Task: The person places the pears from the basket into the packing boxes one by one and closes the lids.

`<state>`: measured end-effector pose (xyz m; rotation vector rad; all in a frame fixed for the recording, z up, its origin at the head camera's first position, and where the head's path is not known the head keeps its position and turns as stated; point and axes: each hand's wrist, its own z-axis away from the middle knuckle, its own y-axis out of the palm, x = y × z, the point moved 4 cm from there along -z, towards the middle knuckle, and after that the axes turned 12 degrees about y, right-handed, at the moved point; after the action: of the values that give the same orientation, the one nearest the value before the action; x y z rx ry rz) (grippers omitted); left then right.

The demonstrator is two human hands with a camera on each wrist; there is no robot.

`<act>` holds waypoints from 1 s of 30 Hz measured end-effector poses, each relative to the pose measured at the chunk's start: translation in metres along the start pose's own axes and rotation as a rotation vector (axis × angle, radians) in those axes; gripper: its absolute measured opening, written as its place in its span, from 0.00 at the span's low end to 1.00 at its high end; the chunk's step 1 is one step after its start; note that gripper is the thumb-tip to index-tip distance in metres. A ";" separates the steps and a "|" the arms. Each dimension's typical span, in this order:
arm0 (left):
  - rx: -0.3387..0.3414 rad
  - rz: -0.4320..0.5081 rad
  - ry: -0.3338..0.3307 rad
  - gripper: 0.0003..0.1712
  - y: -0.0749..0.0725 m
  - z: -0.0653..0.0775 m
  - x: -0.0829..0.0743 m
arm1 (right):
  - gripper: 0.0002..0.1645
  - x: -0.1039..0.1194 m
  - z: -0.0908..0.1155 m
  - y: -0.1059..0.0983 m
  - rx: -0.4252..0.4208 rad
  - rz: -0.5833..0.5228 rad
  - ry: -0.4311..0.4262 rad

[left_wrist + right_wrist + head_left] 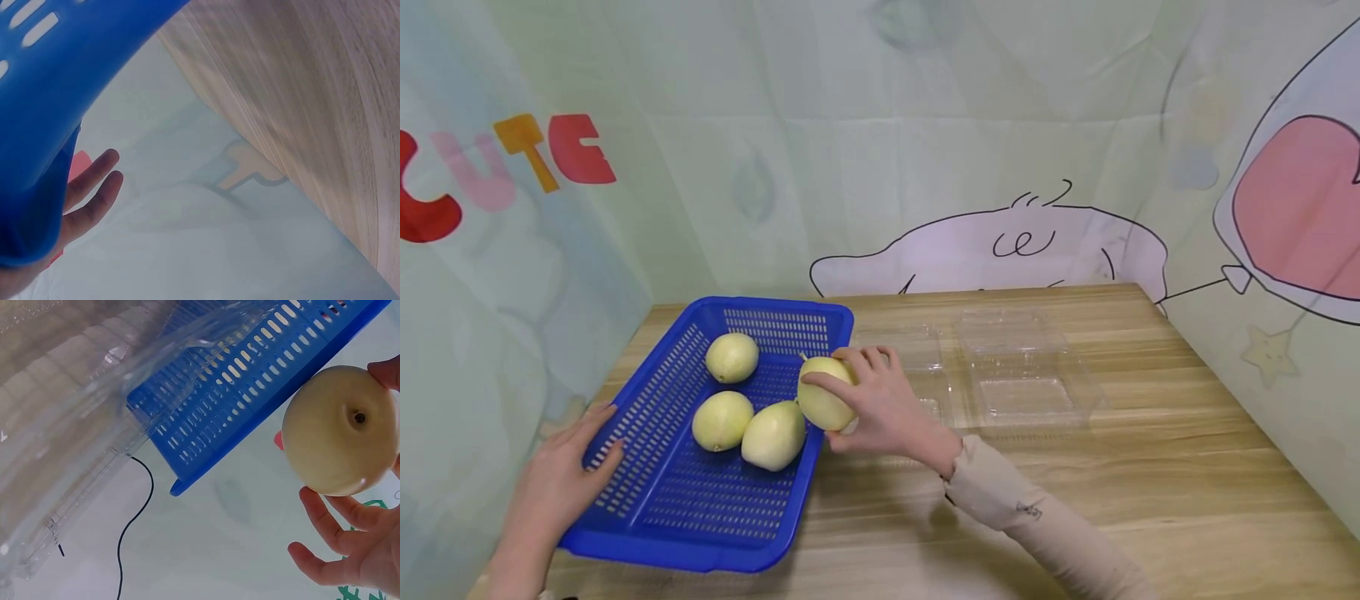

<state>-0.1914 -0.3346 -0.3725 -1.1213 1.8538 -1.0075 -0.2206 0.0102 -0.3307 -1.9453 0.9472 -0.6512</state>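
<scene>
My right hand [880, 408] grips a pale yellow-green melon [824, 395] with thumb and fingers, at the right rim of a blue plastic basket [715, 558]. The right wrist view shows the held melon's [334, 437] rounded end with a small dark mark. Inside the basket are three more melons: one melon [732, 358] towards the back, and a melon [722, 421] and another melon [773, 435] side by side. At the basket's left rim rests my left hand [553, 475], its thumb over the edge. Fairly straight left fingers [94, 209] show beyond the blue rim.
Two clear plastic boxes stand right of the basket on the wooden table [1180, 467]. One box [1026, 392] is in plain sight; the other box [917, 350] is partly behind my right hand. A printed curtain [760, 125] hangs behind and at both sides.
</scene>
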 end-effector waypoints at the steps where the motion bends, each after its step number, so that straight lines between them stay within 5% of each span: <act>1: 0.001 -0.001 0.000 0.29 0.000 0.000 0.000 | 0.40 -0.001 0.000 0.000 0.006 -0.002 0.007; 30: 0.033 0.014 -0.032 0.30 -0.001 -0.002 0.000 | 0.41 -0.027 0.006 0.002 0.065 -0.022 0.140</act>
<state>-0.1932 -0.3343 -0.3709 -1.0968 1.8114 -1.0033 -0.2325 0.0345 -0.3374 -1.8738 0.9793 -0.8301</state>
